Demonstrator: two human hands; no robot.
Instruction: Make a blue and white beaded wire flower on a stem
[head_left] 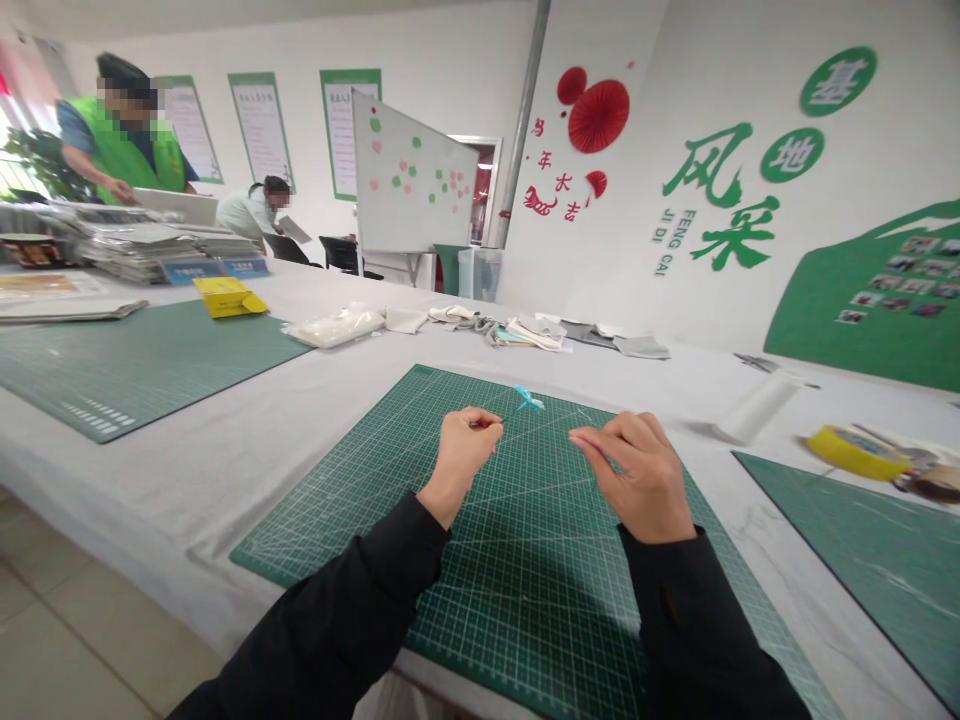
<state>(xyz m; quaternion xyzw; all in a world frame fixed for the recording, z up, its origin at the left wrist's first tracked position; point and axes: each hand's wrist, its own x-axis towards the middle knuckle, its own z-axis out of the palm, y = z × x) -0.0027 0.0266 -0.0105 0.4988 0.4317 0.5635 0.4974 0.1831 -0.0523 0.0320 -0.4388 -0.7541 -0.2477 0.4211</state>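
Above the green cutting mat (525, 580), my left hand (469, 450) is raised with thumb and fingers pinched together. To its right, my right hand (637, 465) makes a similar pinch, its fingertips pointing left. Whatever either pinch holds is too fine to make out. Just beyond the hands, between them, is a small light-blue piece (529, 400), thin and looped like a strand or ribbon. It appears apart from both hands, though I cannot tell whether a fine thread links it to them.
Fabric scraps (525, 332) and a plastic-wrapped white pack (334, 327) lie behind the mat. A white roll (761, 405) and yellow tape roll (859, 452) sit at right. Another mat (165, 360) with a yellow box (229, 297) is left. Two people are across the room.
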